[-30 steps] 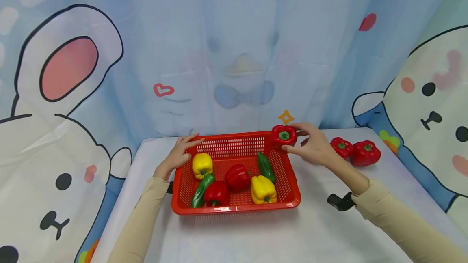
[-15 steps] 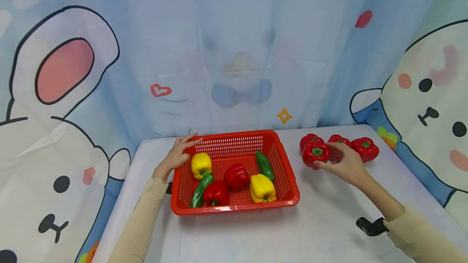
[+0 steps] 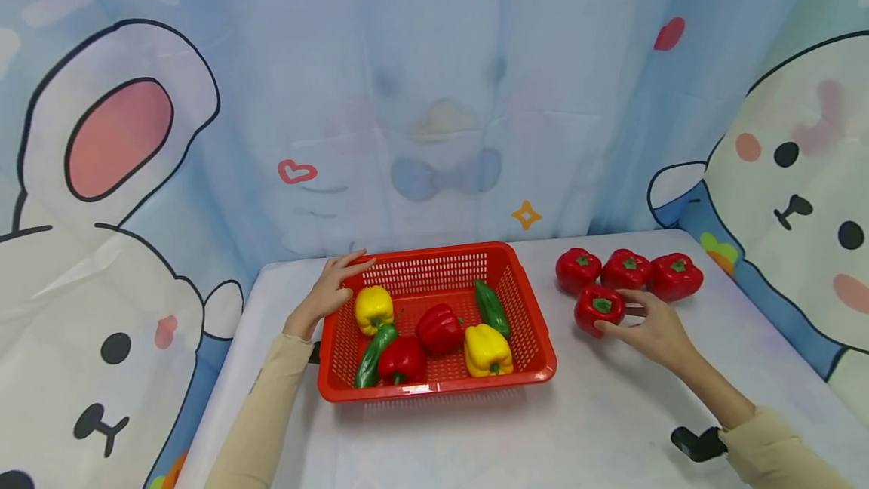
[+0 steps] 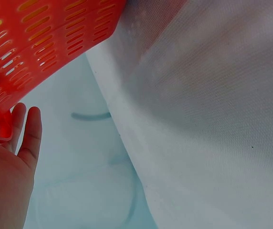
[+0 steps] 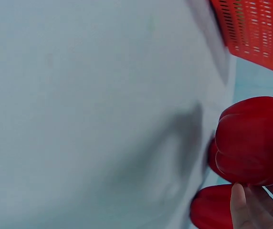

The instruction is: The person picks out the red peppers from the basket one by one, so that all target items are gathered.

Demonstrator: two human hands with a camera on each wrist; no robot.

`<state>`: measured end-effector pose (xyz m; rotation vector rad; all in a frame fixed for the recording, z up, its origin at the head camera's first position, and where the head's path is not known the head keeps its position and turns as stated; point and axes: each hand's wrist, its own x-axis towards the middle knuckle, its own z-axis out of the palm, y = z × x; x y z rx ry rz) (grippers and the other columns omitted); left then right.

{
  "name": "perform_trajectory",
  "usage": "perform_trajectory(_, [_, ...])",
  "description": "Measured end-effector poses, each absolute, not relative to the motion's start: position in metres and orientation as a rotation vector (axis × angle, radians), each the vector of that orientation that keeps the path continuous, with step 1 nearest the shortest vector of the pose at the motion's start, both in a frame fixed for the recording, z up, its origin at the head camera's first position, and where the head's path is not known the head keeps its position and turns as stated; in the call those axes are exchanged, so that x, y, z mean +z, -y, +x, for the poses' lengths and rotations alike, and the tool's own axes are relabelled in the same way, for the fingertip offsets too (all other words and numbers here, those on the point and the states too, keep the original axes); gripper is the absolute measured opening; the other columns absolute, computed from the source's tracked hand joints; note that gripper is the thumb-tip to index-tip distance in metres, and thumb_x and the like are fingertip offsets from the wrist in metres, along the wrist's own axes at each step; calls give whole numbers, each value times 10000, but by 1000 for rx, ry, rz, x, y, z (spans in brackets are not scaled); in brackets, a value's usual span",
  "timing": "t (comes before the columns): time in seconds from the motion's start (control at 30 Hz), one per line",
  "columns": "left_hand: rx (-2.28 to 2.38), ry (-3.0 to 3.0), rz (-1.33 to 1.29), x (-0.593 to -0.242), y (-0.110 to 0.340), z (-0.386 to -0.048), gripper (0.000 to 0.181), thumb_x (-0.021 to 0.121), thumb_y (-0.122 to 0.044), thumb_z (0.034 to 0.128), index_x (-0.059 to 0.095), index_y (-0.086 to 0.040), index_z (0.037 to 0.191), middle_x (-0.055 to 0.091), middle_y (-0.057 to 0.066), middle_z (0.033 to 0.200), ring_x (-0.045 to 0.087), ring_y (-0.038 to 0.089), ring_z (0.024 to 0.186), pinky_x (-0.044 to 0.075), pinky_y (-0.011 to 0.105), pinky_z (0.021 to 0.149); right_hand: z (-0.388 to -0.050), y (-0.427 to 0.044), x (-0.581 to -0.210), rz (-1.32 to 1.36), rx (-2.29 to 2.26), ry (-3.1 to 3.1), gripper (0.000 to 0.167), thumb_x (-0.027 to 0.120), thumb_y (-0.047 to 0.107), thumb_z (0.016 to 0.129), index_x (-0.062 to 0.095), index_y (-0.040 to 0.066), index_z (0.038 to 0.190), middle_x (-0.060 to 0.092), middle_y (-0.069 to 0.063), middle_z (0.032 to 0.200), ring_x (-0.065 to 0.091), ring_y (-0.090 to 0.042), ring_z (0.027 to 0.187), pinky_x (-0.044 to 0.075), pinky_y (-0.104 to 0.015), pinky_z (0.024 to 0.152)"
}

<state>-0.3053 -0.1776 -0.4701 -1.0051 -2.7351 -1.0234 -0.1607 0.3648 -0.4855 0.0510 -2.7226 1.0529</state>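
Red bell pepper in right hand, beside filled basket

Right hand [image 3: 655,330]: pinching one red bell pepper [image 3: 600,310], thumb at its near side, fingers at its far side; spread about as wide as the fruit. Green stem end faces up and toward the person. Location: right of the basket, just in front of the loose row; whether it rests on the table [image 3: 611,421] or is held above it cannot be told.

Left hand [image 3: 329,289]: fingers straight and parted, laid over the back left corner of the red basket [image 3: 437,391]; palm against the rim in the left wrist view.

Loose row, behind the held pepper: left red pepper [image 3: 578,270], middle red pepper [image 3: 625,269], right red pepper [image 3: 676,276], set close together.

Basket contents: two yellow peppers [image 3: 488,351], two red peppers [image 3: 402,359], two long green vegetables [image 3: 492,309].

Changes: one second ago the held pepper was at the basket's back right corner; half a second ago it partly covered the left pepper of the row, now seen nearly whole. Left hand and basket contents unchanged.

Backdrop [image 3: 434,29]: pale blue, printed with cartoon animals, a red heart outline and an orange four-pointed star.
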Motion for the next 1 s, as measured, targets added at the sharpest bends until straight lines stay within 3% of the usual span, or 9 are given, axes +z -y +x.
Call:
perform_trajectory(0.23, [-1008,2731,-1015,-472,178,-305,739,391,103,739,498,-54,1453,307,176,1574,308,401,1243,308,485,873,-160,-369,-494,-27,1020,2785,791,826,310,781,468,-92,1361,502,-347,1301,531,-542,1095,560,-521,694])
perform_trajectory(1.0, [-1018,2728,-1004,-471,177,-305,739,392,125,739,509,-56,1446,319,180,1565,307,395,1258,334,489,886,-159,-380,-504,-56,1057,2832,880,807,361,797,379,-94,1416,426,-351,1350,468,-537,1137,547,-549,742])
